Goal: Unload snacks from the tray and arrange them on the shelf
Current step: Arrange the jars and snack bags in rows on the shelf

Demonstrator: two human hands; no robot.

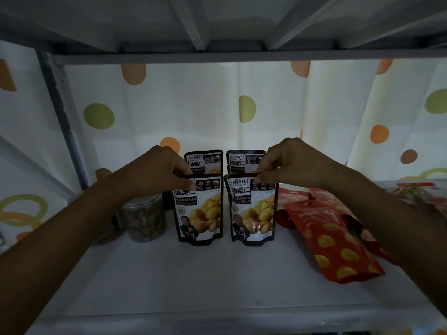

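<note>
Two black-and-white chestnut snack pouches stand upright on the white shelf (217, 281). My left hand (154, 172) pinches the top edge of the left front pouch (199, 213). My right hand (292, 163) pinches the top edge of the right front pouch (254, 213). Behind them stand two more of the same pouches, the back left pouch (204, 162) and the back right pouch (243, 160), partly hidden. The tray is not in view.
Two clear jars of brown snacks (146, 218) stand left of the pouches. Red pouches with yellow spots (338, 240) lie flat on the right. A dotted curtain (193, 105) closes the back. The upper shelf (242, 55) hangs low overhead.
</note>
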